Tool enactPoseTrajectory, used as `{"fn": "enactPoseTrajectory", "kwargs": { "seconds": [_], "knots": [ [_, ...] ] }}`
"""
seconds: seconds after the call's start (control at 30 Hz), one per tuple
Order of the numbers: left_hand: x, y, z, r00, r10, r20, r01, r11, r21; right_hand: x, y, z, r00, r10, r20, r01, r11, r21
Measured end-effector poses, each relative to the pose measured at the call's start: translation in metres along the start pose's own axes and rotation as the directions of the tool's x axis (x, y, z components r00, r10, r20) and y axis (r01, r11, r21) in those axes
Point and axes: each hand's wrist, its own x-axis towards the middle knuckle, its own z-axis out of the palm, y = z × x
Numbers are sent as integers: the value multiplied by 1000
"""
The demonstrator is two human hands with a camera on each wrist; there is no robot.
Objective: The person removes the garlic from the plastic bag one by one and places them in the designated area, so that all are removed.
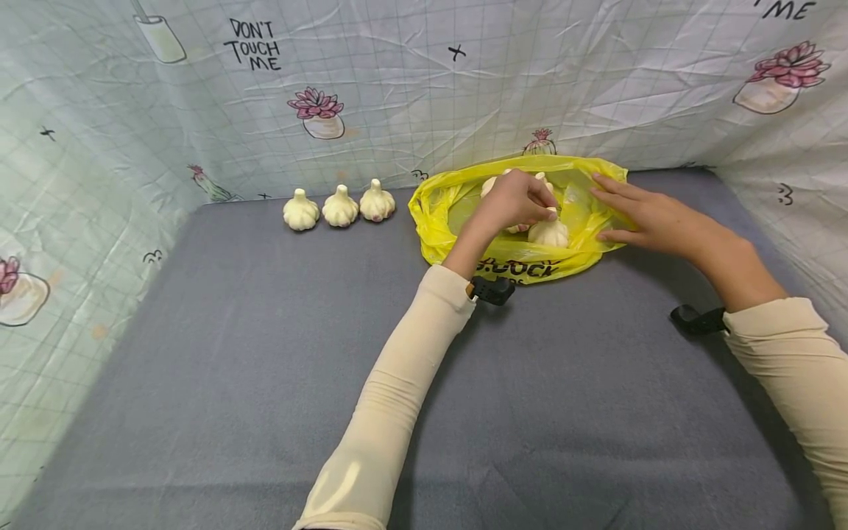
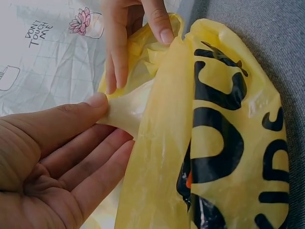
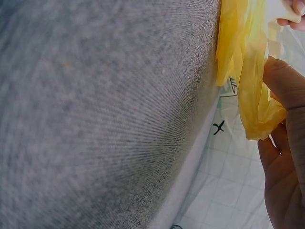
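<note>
Garlic (image 1: pixel 489 185) in yellow bag (image 1: pixel 434 230), left fingers (image 1: pixel 542 194) pinching a bulb (image 1: pixel 548 234), right fingers (image 1: pixel 621 188) apart.

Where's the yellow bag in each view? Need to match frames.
Head: yellow bag mostly right of centre, a little above the middle.
Left wrist: large, centre to right, nearly top to bottom.
Right wrist: upper right.
Shared landmark: right hand at the bag; right side in head, top in left wrist, right edge in right wrist.

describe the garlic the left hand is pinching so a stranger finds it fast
On the gray table is an open yellow bag. Inside, toward the front, sits a white garlic bulb. Unlike the other bulbs, its stem is pinched by the left hand.
</note>
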Motion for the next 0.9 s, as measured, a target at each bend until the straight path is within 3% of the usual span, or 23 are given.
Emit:
{"fn": "enactPoseTrajectory", "kwargs": {
  "seconds": [0.53, 0.9],
  "knots": [
    [-3, 0, 0, 1000, -2, -4, 2, 1000, -27, -2, 0, 0, 1000, 4, -9, -4, 1000, 4],
    [-13, 3, -9, 992, 122, -20, -120, 989, 91, -4, 2, 2, 999, -9, -38, 9, 1000, -2]
  ]
}}
